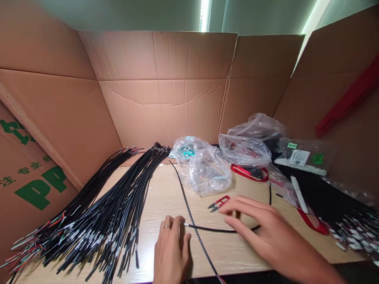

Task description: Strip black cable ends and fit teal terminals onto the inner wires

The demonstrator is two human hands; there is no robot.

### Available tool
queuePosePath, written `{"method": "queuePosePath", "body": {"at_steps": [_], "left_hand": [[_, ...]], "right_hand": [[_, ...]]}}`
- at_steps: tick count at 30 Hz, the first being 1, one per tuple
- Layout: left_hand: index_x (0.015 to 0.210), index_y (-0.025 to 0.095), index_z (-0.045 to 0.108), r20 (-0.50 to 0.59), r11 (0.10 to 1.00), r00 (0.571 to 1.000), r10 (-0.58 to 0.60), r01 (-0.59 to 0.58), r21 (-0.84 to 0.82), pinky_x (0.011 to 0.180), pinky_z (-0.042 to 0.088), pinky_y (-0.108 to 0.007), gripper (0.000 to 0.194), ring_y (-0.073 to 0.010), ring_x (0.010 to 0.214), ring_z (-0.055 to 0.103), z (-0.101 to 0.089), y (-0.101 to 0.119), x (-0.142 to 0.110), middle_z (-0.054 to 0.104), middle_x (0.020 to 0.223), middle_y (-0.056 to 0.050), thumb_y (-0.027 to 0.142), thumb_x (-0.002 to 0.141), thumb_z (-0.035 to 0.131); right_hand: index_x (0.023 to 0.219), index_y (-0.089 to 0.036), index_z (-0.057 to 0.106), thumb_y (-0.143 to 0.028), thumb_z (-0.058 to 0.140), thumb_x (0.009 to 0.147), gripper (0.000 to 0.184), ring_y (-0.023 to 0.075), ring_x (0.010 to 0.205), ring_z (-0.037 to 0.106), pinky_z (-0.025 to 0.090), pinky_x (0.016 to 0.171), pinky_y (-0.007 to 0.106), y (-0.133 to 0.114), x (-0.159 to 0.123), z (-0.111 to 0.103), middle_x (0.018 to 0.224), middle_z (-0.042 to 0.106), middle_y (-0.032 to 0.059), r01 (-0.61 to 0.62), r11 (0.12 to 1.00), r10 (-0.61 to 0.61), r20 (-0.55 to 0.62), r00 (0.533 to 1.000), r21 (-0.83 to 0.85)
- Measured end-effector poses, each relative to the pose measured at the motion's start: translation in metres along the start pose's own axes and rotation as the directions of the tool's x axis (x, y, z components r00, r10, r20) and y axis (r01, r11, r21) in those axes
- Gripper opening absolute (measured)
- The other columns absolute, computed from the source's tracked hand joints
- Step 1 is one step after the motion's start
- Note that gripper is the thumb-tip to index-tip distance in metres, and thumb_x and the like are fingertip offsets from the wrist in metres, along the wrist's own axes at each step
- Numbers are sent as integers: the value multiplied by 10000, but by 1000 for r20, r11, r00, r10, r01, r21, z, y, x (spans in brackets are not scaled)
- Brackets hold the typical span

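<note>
My left hand (pixel 171 250), with a ring on one finger, rests low on the table, its fingers curled together at the pale-tipped end of a black cable (pixel 211 228). The exact grip is partly hidden behind the fingers. From there the cable runs right and passes beneath my right hand (pixel 259 227). That hand is slightly blurred, thumb and fingers apart, just above a pair of red-handled thread snips (pixel 218 203) lying on the table. A second black cable (pixel 186 197) crosses the first one and stretches down to the front edge.
Bundles of black cables (pixel 118 205) with bare coloured wire ends lie on the left. Clear plastic bags (pixel 210 171), a red band (pixel 251 173) and a labelled bag (pixel 302 156) sit at the back right. White-connector cables (pixel 352 232) lie far right. Cardboard walls (pixel 166 94) surround the table.
</note>
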State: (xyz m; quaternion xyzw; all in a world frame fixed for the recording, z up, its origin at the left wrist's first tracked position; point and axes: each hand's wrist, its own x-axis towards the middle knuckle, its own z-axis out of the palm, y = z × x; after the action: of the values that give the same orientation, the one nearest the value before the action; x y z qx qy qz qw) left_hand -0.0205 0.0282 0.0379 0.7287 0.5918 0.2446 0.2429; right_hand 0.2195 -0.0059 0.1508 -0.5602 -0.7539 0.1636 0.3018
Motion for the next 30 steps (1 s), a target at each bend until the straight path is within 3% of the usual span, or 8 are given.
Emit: {"method": "queuePosePath", "body": {"at_steps": [4, 7, 11, 15, 21, 26, 30], "left_hand": [[894, 183, 602, 102, 999, 994, 38, -34, -39, 790, 400, -378, 195, -277, 927, 563, -18, 7, 20, 582, 1001, -109, 136, 912, 413], [829, 183, 568, 138, 993, 987, 78, -65, -98, 775, 378, -358, 176, -272, 919, 553, -27, 10, 29, 602, 958, -108, 112, 894, 420], [798, 196, 520, 172, 970, 978, 115, -73, -234, 681, 363, -300, 153, -204, 728, 532, -47, 20, 42, 605, 786, -43, 244, 938, 482], [810, 174, 568, 176, 923, 974, 142, -67, -379, 646, 379, -272, 216, -173, 694, 522, -73, 40, 60, 603, 789, -35, 354, 928, 543], [863, 166, 587, 117, 815, 968, 222, -118, -567, 603, 384, -236, 294, -140, 676, 482, -102, 64, 81, 555, 765, -6, 453, 916, 623], [855, 153, 618, -17, 652, 953, 301, -218, -726, 613, 379, -221, 287, -111, 640, 451, -128, 84, 102, 536, 717, 13, 422, 911, 700], [897, 144, 669, -141, 519, 928, 345, -313, -795, 640, 381, -219, 236, -100, 663, 449, -144, 107, 122, 544, 737, 10, 373, 913, 726]], "right_hand": [[1208, -205, 677, -101, 507, 959, 319, 236, 1151, 572, 457, 995, 355, 48, 42, 35, 1186, 648, 100, 5, 993, 22, 222, 975, -121], [1053, -202, 683, -44, 508, 892, 286, 251, 1107, 536, 433, 932, 357, 78, 55, 54, 1112, 637, 91, 8, 980, 49, 281, 959, -198], [907, -183, 601, 2, 541, 815, 215, 243, 996, 520, 401, 849, 348, 93, 60, 60, 1030, 633, 85, 5, 981, 53, 297, 954, -193], [782, -194, 484, 9, 552, 785, 214, 225, 885, 510, 369, 803, 343, 96, 61, 58, 875, 618, 55, -9, 990, 51, 304, 951, -139], [831, -222, 374, -103, 431, 941, 172, 164, 781, 540, 409, 727, 281, 84, 57, 53, 845, 555, 17, -66, 998, 59, 218, 974, 24], [906, -246, 299, -327, 255, 1089, 205, 126, 682, 545, 436, 675, 264, 46, 70, 35, 815, 565, -19, -86, 933, 62, 80, 995, 350], [1095, -240, 403, -457, 331, 1090, 229, 123, 672, 509, 425, 678, 270, 12, 100, 9, 807, 577, -35, 23, 887, 1, -52, 999, 461]]}}
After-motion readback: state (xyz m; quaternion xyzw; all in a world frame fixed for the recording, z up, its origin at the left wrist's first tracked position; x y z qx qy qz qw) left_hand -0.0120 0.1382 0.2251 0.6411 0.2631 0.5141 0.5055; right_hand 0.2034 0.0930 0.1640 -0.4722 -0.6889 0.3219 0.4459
